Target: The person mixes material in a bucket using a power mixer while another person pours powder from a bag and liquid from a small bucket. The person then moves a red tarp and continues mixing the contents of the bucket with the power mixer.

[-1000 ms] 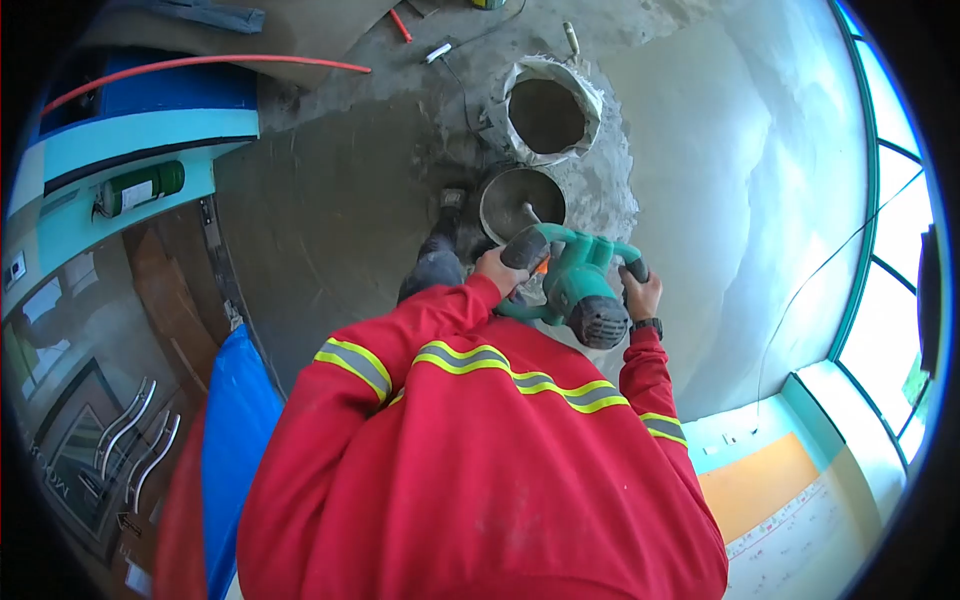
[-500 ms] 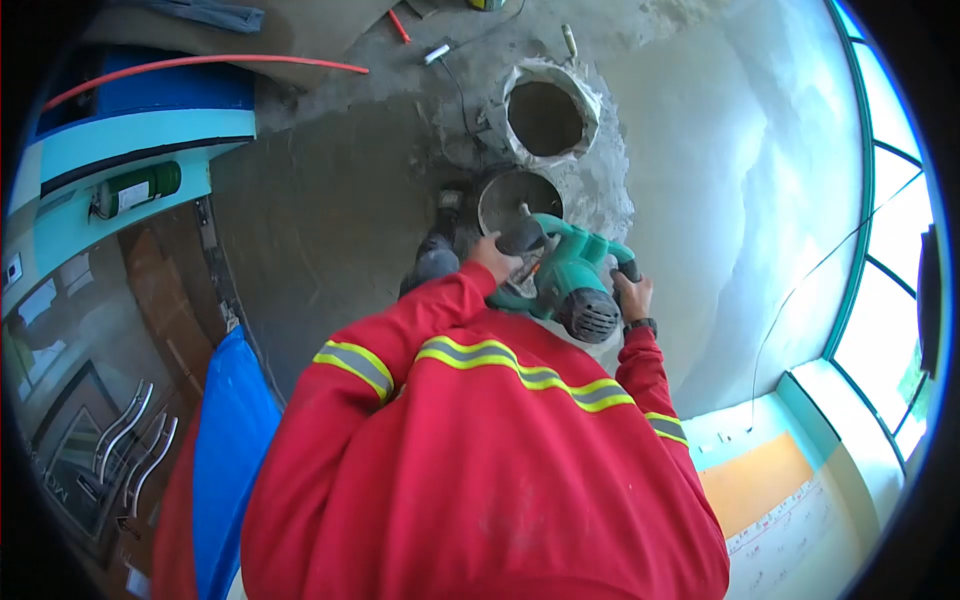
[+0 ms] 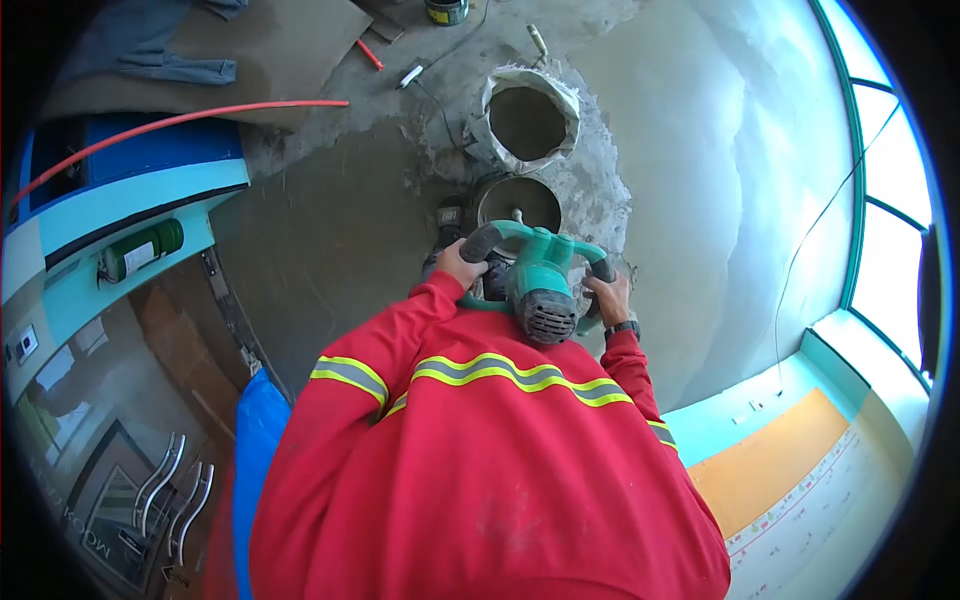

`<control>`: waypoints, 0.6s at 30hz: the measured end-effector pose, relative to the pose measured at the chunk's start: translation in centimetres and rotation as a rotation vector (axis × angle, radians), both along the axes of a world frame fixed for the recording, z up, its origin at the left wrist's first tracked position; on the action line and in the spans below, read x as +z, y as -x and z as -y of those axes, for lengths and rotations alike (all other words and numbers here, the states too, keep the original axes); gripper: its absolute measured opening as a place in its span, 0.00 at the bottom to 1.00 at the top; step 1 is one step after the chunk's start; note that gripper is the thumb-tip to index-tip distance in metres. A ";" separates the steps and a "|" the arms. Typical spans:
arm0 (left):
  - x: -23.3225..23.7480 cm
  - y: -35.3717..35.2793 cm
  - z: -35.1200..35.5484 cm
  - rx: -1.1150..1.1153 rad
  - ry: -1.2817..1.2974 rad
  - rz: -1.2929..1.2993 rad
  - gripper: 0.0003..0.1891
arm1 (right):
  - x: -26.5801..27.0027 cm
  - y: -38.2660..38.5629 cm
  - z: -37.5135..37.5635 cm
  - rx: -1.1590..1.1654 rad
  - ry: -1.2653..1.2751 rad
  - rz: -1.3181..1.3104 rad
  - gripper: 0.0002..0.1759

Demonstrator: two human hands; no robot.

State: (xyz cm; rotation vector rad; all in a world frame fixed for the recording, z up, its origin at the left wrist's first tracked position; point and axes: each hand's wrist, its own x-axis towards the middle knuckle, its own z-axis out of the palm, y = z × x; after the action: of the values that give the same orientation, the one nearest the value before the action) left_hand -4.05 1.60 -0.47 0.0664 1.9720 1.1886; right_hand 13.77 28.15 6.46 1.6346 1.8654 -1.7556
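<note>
A green power mixer (image 3: 545, 285) with a dark vented motor end is held close in front of my red-sleeved body. My left hand (image 3: 461, 266) is wrapped round its left black grip, and my right hand (image 3: 610, 296) holds the grip on the other side. The mixer's shaft points into a round bucket (image 3: 481, 205) of grey material just beyond it. Past that bucket stands a white-rimmed bag or tub (image 3: 572, 125), also with grey material inside. A trowel-like handle (image 3: 537, 40) rises behind it.
Wet grey floor (image 3: 330, 200) spreads around the buckets. A cord with a white connector (image 3: 411, 77) lies beyond them. Further off are a small dark tub (image 3: 446, 12) and a short red piece (image 3: 370, 54). A red hose (image 3: 220, 105) arcs at left; windows (image 3: 890, 250) line the right.
The mixer has turned more upright and shifted slightly left, with both hands still on its grips. My right hand has moved a little left. The view has shifted somewhat.
</note>
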 end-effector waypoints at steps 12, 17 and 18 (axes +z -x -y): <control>0.2 0.9 0.4 -0.084 -0.105 -0.182 0.15 | -0.1 -2.1 3.1 -0.103 -0.075 0.080 0.11; 0.9 1.0 0.8 -0.017 -0.059 -0.045 0.15 | 0.1 -1.4 3.2 -0.043 -0.146 0.107 0.12; 1.0 1.2 0.7 -0.033 -0.041 -0.060 0.15 | 0.1 -1.3 3.3 -0.049 -0.153 0.108 0.13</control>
State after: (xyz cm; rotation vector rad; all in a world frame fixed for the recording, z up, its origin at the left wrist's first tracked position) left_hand -5.23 0.89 0.55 0.1565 1.9909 1.2192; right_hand 15.10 24.89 6.56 1.8038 1.9687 -1.5421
